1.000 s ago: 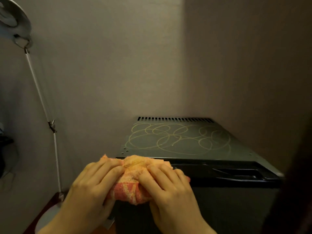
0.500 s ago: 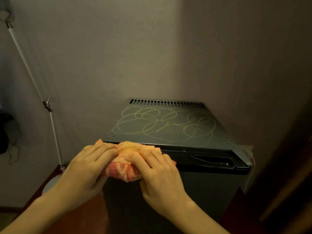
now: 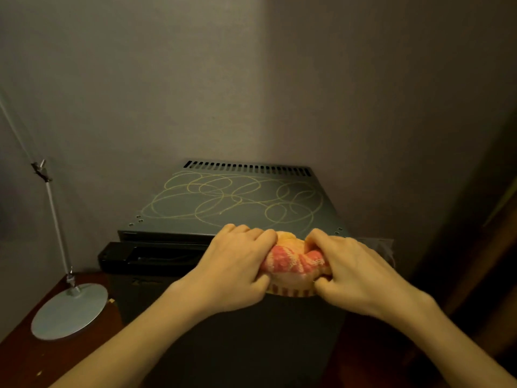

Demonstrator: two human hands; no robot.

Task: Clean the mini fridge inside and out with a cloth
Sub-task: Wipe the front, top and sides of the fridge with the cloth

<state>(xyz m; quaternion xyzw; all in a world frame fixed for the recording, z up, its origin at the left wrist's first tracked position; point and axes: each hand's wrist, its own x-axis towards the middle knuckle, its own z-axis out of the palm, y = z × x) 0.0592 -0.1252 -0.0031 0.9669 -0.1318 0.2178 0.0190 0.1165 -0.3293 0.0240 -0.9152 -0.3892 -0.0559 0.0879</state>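
Both hands gripped one bunched cloth (image 3: pixel 293 260) at the front edge of the fridge (image 3: pixel 237 203): the left hand (image 3: pixel 237 264) was curled closed over its left end, the right hand (image 3: pixel 352 267) closed over its right end. The cloth sat at about five o'clock on the fridge top, touching the front lip above the door handle (image 3: pixel 151 254).

Yellowish scribbles (image 3: pixel 232 197) looped across the top from nine to three o'clock, none of them wiped yet, so by my judgement the cleaning had barely begun. If the marks were waxy, a balled cloth could smear them rather than lift them. Pushing too far toward twelve o'clock could drive residue into the vent slots (image 3: pixel 247 165).

A lamp (image 3: pixel 68 310) stood at nine o'clock of the fridge, its base on a table (image 3: pixel 22 365) just beside the fridge's left wall; a wide leftward stroke could knock its thin pole. Walls closed in at twelve and three o'clock, leaving the sides hard to reach. The door looked shut, so the inside was not in view.
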